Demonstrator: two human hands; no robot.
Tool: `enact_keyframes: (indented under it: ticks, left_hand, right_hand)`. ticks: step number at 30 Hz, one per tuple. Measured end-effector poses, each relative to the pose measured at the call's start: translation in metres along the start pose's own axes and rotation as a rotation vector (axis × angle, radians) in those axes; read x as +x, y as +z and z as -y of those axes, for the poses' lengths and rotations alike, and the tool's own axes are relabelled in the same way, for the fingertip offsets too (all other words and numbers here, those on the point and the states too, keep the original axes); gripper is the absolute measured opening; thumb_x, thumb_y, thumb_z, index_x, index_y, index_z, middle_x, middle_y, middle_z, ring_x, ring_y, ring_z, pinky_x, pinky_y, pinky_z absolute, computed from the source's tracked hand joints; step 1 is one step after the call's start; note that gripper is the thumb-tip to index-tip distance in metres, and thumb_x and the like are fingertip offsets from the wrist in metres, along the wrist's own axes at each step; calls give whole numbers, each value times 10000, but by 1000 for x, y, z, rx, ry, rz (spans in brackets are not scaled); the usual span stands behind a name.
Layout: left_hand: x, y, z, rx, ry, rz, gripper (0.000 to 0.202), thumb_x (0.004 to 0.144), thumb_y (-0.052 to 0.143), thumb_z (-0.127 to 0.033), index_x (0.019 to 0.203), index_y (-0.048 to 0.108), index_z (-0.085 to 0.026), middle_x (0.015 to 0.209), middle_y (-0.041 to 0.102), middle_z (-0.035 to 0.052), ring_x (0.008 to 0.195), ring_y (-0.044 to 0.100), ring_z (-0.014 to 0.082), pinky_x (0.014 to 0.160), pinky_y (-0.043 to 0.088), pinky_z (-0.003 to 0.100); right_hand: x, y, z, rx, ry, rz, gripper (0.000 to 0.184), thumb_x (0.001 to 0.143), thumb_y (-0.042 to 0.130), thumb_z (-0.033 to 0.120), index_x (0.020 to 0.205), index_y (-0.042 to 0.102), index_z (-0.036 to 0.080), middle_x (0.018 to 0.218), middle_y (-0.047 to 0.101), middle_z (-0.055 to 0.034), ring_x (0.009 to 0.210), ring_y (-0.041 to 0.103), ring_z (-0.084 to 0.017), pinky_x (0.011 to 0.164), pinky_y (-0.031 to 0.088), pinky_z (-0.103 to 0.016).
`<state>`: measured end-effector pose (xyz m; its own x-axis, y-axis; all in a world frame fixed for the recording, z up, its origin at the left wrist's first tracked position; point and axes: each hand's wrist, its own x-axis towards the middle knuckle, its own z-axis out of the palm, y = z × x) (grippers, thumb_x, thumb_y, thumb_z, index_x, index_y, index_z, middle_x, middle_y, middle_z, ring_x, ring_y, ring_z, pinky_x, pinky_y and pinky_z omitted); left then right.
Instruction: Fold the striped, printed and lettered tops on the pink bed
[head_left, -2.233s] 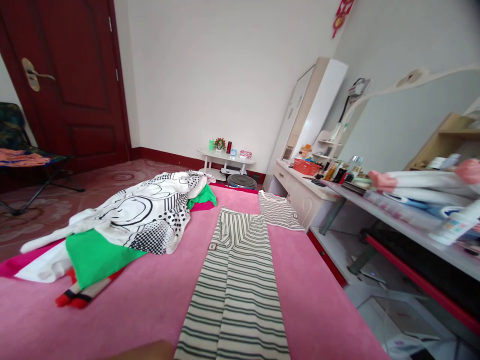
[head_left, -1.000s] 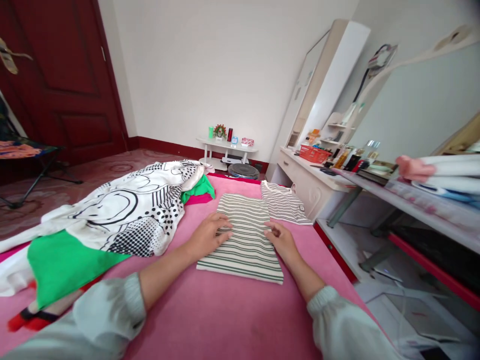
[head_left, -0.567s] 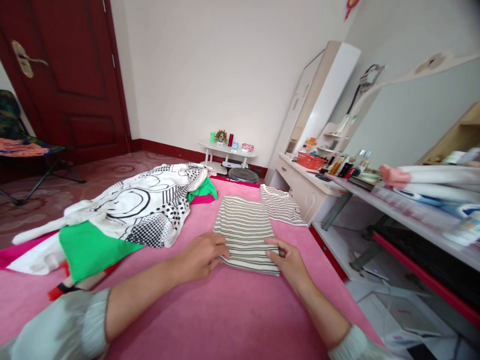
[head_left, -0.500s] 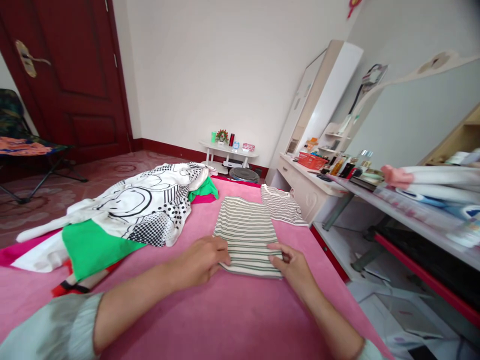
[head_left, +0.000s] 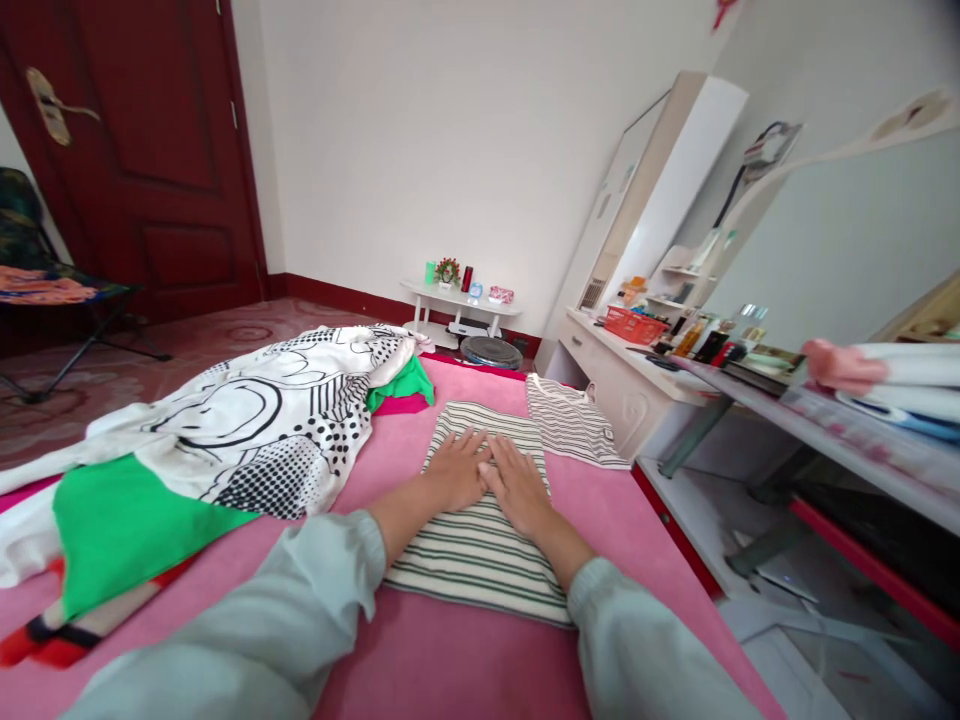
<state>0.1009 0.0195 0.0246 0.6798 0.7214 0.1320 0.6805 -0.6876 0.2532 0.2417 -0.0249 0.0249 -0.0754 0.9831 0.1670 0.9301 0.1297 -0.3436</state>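
As the left hand (head_left: 456,474) and right hand (head_left: 520,488) meet palms-down upon it, a folded cream garment with dark green stripes (head_left: 487,575) lies flat on a pink plush cover (head_left: 457,670).

Both hands, equally near, sit directly over its middle, fingers extended, gripping nothing; its long axis appears to run away from the pale green cloth sleeves (head_left: 247,630), with a white, dark-striped top (head_left: 570,425) just beside its far right corner.

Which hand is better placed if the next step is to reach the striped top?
Likely the right hand: resting on the folded striped cloth, it lies nearer the striped top than the left hand.
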Motion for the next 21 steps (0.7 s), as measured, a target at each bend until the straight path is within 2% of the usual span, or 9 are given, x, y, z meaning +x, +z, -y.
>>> enact_keyframes:
  ticks: [2,5,8,11,15,21]
  left_hand:
    - [25,11,20,27,-69,-1,552,918,317,-461,1435,326,-269,1541,217,59,1409,166,305,1120,141,501]
    - [50,17,43,29,-123,-60,574,916,253,-554,1424,350,-304,1532,244,54,1402,197,297,1123,132,484]
    - [66,19,58,22,-166,-73,644,886,239,-644,1423,352,-307,1517,284,57,1393,223,294,1122,134,479]
    - [74,21,66,28,-216,-70,692,877,229,-663,1437,332,-268,1512,295,68,1391,231,288,1122,144,474]
    - [69,24,69,38,-255,-100,687,893,214,-628,1441,325,-228,1519,277,77,1400,207,275,1134,120,463]
    - [33,14,57,38,-315,-81,634,918,224,-557,1440,328,-212,1543,202,68,1421,129,273,1131,137,488]
  right_hand:
    - [24,10,-14,-108,56,26,640,929,199,577,1467,253,236,1536,231,-47,1419,150,-234,1136,108,-466]
    - [51,14,-32,-206,95,17,653,928,139,592,1452,295,236,1532,244,-58,1413,163,-234,1129,96,-461]
    - [68,13,-45,-249,128,9,653,924,114,602,1444,306,258,1526,260,-57,1406,174,-233,1120,84,-482]
    - [74,14,-50,-256,207,17,691,907,127,631,1456,277,239,1529,244,-75,1405,169,-248,1108,98,-514]
    - [70,15,-49,-259,279,-10,722,905,127,623,1467,253,188,1529,239,-87,1411,142,-257,1112,93,-517]
    - [48,13,-40,-269,410,9,679,930,130,542,1473,235,149,1552,159,-71,1420,85,-282,1106,119,-535]
